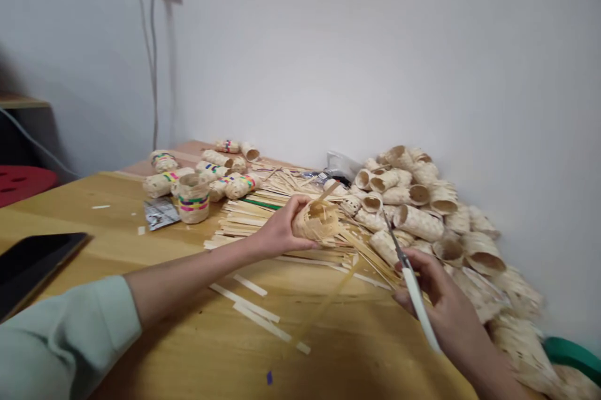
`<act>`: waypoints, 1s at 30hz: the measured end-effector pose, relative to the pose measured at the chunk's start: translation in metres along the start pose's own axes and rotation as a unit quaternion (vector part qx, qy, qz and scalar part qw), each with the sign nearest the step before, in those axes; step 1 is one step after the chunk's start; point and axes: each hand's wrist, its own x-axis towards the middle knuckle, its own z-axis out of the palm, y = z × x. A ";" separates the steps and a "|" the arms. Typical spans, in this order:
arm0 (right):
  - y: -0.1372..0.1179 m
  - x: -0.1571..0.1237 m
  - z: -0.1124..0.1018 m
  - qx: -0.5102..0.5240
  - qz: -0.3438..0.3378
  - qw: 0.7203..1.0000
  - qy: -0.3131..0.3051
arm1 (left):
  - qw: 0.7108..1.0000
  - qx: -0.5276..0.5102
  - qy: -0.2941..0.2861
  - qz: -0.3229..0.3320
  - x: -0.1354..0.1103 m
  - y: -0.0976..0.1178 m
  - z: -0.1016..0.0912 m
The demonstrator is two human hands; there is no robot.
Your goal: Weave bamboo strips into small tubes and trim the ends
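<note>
My left hand (282,231) is closed around the side of a small woven bamboo basket (317,220), its opening turned toward me and loose strip ends showing at the rim. In my right hand (434,300) is a pair of scissors (408,271) with white handles, the dark blades pointing up and away, apart from the basket. Beneath the basket lies a spread of flat bamboo strips (244,225). One blurred pale strip (323,303) shows between my hands, above the table; I cannot tell what holds it.
A large pile of plain woven baskets (422,218) lines the wall on the right. Several baskets with coloured bands (193,203) stand and lie at the left, by a silver packet (161,213). A phone (37,265) lies near the left edge. Cut strips (263,318) lie on the wooden table (188,350).
</note>
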 end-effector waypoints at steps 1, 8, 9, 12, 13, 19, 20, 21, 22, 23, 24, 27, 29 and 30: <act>-0.003 -0.001 0.002 -0.013 0.005 1.000 -0.002 | 0.999 0.031 0.024 0.016 0.000 -0.002 0.003; -0.009 -0.016 0.032 -0.023 0.020 1.000 -0.003 | 0.974 0.185 0.092 0.093 -0.015 -0.023 0.013; -0.010 -0.018 0.037 -0.012 0.024 0.999 -0.018 | 0.969 0.200 0.097 0.109 -0.016 -0.024 0.014; -0.018 -0.022 0.051 0.031 0.038 0.997 -0.058 | 0.955 0.234 0.103 0.148 -0.018 -0.025 0.014; -0.021 -0.023 0.054 0.042 0.042 0.996 -0.067 | 0.953 0.241 0.102 0.156 -0.018 -0.024 0.015; -0.040 -0.021 0.065 0.054 0.061 0.995 -0.064 | 0.942 0.257 0.092 0.198 -0.018 -0.020 0.017; -0.042 -0.020 0.065 0.054 0.060 0.995 -0.060 | 0.939 0.262 0.090 0.203 -0.018 -0.020 0.017; -0.045 -0.020 0.066 0.054 0.059 0.995 -0.058 | 0.937 0.268 0.088 0.207 -0.019 -0.019 0.017; -0.046 -0.020 0.066 0.056 0.059 0.995 -0.055 | 0.935 0.273 0.087 0.207 -0.019 -0.019 0.016; -0.048 -0.020 0.067 0.059 0.059 0.995 -0.053 | 0.935 0.277 0.085 0.207 -0.019 -0.019 0.016; -0.049 -0.020 0.067 0.061 0.059 0.995 -0.053 | 0.934 0.279 0.082 0.206 -0.020 -0.019 0.016; -0.050 -0.024 0.069 0.065 0.060 0.995 -0.047 | 0.938 0.278 0.073 0.195 -0.021 -0.019 0.017; -0.051 -0.026 0.070 0.069 0.065 0.995 -0.039 | 0.939 0.277 0.069 0.190 -0.022 -0.019 0.018; -0.051 -0.028 0.071 0.072 0.068 0.995 -0.035 | 0.939 0.277 0.069 0.191 -0.022 -0.019 0.018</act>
